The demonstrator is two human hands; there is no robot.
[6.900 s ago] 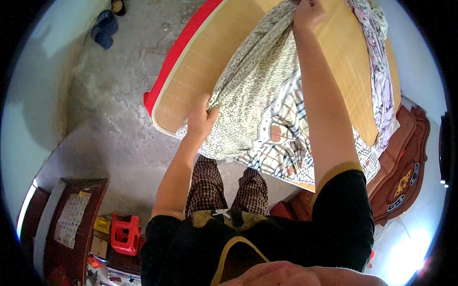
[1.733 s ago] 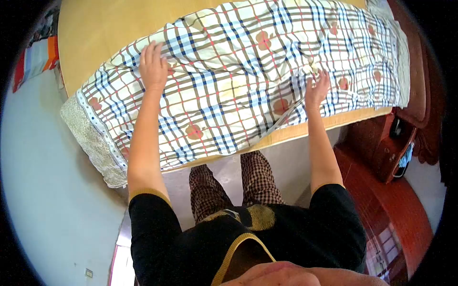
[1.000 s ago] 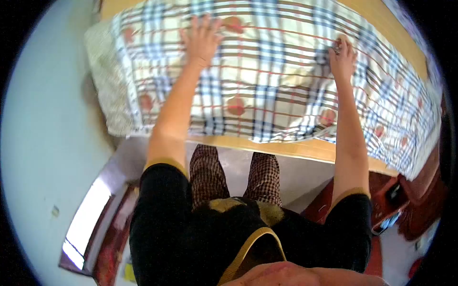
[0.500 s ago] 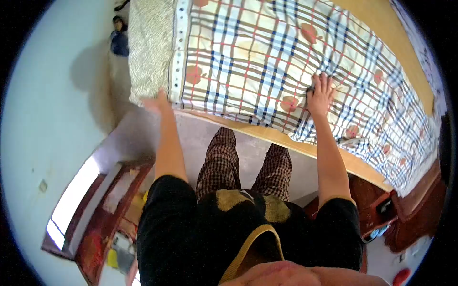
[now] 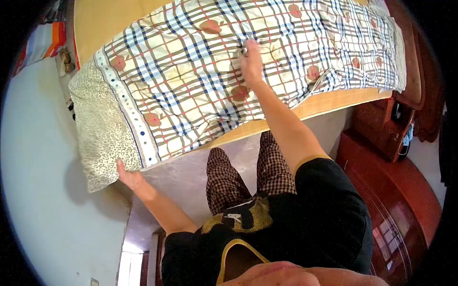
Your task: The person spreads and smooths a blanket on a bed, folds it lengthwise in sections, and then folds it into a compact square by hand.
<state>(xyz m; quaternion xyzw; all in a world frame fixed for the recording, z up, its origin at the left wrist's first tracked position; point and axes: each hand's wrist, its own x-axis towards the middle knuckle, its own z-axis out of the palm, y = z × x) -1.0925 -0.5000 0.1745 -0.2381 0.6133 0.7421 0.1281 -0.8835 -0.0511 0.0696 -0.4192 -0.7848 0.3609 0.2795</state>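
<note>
A quilt [image 5: 191, 81] in blue, brown and red plaid with apple shapes lies across the bed. Its end is a leopard-print band [image 5: 102, 121] beside a white dotted strip. My left hand [image 5: 130, 177] grips the near corner of that band, thumb on top and the other fingers hidden beneath. My right hand [image 5: 252, 64] is over the middle of the quilt, fingers extended and slightly blurred; nothing shows in it. Wrinkles run along the quilt's near side, where an edge is folded up.
Bare yellowish bed surface [image 5: 109, 26] shows behind the quilt and along the near edge. A dark red wooden cabinet [image 5: 381, 200] stands at right. The pale wall [image 5: 43, 157] is at left, near a striped cloth [image 5: 45, 43]. My checked trouser legs are close to the bed.
The view has turned toward the leopard-print end. My left hand, blurred near the corner before, now holds it, and that end sticks out past the bed. My right hand has shifted across the quilt.
</note>
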